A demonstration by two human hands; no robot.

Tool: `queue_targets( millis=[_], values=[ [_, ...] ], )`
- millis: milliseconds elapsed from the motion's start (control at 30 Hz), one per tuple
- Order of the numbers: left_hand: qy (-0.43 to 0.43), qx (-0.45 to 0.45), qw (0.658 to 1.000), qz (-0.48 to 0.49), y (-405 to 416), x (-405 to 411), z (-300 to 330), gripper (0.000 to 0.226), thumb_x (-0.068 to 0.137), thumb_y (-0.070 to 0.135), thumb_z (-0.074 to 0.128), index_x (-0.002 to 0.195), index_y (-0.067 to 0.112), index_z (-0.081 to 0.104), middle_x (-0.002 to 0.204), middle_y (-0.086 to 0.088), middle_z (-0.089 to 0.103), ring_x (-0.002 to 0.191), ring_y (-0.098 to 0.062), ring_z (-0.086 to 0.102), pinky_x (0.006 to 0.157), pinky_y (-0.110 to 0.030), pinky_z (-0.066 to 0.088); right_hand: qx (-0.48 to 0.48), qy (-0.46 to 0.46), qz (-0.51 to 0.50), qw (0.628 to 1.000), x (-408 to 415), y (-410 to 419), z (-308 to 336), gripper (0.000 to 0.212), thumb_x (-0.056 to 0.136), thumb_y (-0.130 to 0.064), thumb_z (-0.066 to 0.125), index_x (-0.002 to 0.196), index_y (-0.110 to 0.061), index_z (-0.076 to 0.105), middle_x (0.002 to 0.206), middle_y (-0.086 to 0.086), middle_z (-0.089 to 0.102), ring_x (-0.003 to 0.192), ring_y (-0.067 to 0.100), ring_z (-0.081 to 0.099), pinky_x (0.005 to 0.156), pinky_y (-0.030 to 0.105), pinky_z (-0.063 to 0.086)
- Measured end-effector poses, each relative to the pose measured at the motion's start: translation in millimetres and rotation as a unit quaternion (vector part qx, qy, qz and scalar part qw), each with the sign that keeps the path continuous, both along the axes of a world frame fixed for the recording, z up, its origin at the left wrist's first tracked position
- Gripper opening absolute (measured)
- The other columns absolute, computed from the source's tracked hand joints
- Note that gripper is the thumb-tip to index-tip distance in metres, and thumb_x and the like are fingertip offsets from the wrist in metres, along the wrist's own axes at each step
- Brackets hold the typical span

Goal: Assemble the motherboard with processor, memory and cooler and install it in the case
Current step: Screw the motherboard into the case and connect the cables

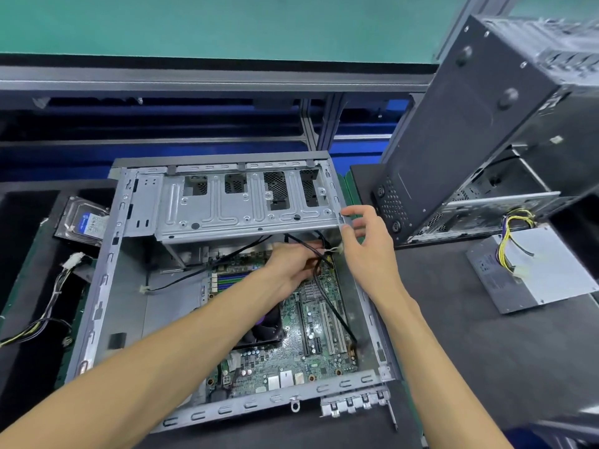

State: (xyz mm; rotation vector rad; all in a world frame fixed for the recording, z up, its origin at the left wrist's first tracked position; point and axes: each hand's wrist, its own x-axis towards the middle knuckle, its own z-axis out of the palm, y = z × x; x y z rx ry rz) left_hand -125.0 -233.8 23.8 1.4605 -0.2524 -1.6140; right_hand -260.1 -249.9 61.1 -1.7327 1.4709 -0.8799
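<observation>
Open case (97, 296) on worktop (470, 335): motherboard (311, 332) seated inside, below both grips. Left grip (291, 264) pinches black cable (334, 314); right grip (366, 241) half-spread, fingertips at white connector (337, 249).

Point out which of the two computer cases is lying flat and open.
The silver case in the middle, under both hands, lies flat with its motherboard exposed. The black case at the right stands tilted upright, its closed underside facing the camera.

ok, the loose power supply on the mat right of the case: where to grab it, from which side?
Take the power supply across its two long side walls, coming from above at the near end. It lies flat, and its cable bundle sprouts from the far end, so a near-end grip avoids the wires.
</observation>
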Motion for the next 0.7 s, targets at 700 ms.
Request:
queue_targets(
  millis=[700],
  values=[
    [-0.002, 0.008, 0.999, -0.054, 7.7, 10.7, -1.1, 0.04, 0.089, -0.021, 0.032, 0.114, -0.005, 0.06, 0.091, -0.018, 0.068, 0.081, -0.022, 0.067, 0.072, -0.031, 0.058, 0.001, -0.02, -0.003, 1.0, 1.2, -0.2, -0.8, 0.022, 0.098, -0.018, 0.053, 0.115, -0.031, 0.056, 0.104, -0.004, 0.052, 0.087, 0.001, 0.051, 0.071, 0.012, 0.04]
  ],
)
